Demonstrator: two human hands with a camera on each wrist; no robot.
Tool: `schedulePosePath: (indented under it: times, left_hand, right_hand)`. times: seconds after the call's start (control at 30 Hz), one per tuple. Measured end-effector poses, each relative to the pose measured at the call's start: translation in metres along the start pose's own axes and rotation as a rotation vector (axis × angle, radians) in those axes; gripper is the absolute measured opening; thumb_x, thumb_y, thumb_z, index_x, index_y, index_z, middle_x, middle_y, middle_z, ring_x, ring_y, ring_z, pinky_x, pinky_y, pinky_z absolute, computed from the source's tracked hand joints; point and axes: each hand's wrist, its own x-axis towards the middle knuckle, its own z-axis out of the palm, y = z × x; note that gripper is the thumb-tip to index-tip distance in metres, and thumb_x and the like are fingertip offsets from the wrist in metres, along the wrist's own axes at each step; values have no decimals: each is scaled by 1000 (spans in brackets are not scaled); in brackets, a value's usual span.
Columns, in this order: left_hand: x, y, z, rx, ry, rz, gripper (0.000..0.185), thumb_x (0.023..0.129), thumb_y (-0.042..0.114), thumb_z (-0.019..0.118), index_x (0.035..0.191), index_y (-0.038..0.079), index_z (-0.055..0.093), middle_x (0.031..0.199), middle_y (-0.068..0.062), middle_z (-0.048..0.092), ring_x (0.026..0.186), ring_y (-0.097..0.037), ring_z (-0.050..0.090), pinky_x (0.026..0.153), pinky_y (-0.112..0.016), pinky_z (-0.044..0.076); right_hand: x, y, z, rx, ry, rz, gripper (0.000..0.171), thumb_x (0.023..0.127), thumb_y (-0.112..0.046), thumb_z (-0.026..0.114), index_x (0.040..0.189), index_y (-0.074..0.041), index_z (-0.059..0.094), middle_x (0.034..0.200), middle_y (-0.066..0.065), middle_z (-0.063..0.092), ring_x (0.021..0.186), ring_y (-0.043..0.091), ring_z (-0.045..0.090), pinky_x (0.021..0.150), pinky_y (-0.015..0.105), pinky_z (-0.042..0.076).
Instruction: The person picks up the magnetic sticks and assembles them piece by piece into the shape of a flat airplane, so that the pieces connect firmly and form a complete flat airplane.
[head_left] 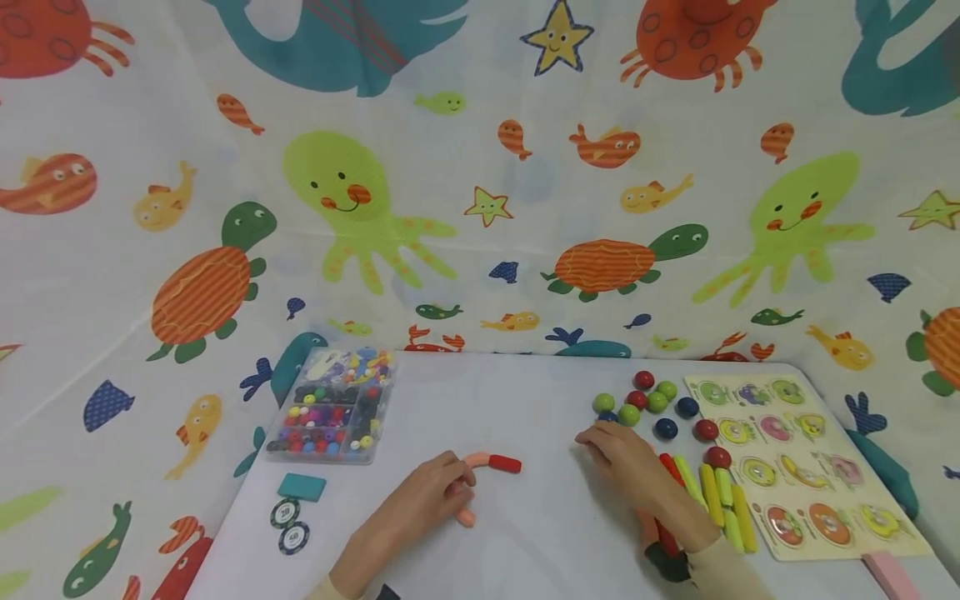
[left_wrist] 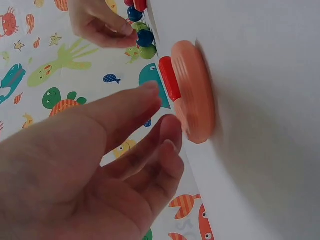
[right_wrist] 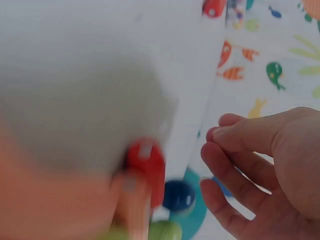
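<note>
The left hand [head_left: 427,500] rests loose-fingered on the curved orange piece [head_left: 471,487] (holding nothing); the right hand [head_left: 622,458], fingers relaxed, nears the blue ball [head_left: 607,416]; pinch it gently, so it does not roll.

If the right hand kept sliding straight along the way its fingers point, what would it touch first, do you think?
Probably nothing soon: the right hand points left over bare table, with the balls behind it; depth is uncertain.
</note>
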Motion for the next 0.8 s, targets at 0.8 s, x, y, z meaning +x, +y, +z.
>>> schedulePosePath:
  times: [0.8]
  left_hand:
    - [-7, -8, -5, 6, -117, 75, 23, 92, -2, 67, 106, 13, 75, 110, 5, 64, 102, -10, 62, 89, -27, 54]
  right_hand:
    - [-23, 24, -9, -24, -137, 122, 26, 85, -9, 80, 109, -19, 76, 109, -5, 70, 106, 16, 61, 96, 42, 54]
